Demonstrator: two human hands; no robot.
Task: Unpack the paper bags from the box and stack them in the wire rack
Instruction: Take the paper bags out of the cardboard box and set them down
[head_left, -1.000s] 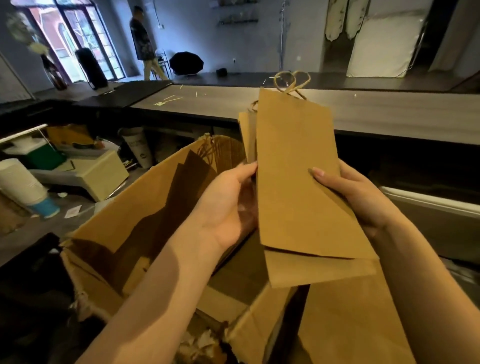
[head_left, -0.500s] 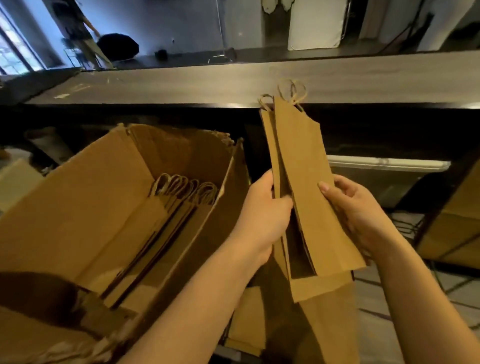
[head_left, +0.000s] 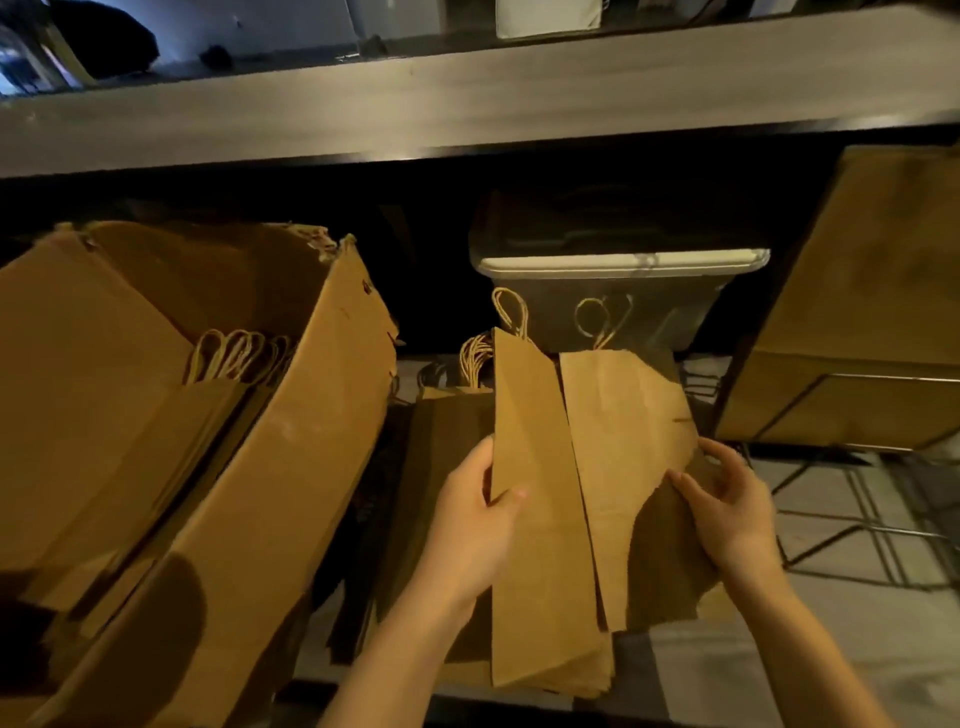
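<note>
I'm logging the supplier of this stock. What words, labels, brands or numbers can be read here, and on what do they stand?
None: no text can be read in this view.
The paper bags held by the left hand and right hand show plain brown faces.
The cardboard box shows only scuffs on its side, no print.
The plastic bin shows no label.

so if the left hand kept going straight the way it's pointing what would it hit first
Most likely the rope handles of the stacked bags just ahead. The left hand points forward along the edge of the bundle it grips; depth is unclear, so it might pass above them.
</note>
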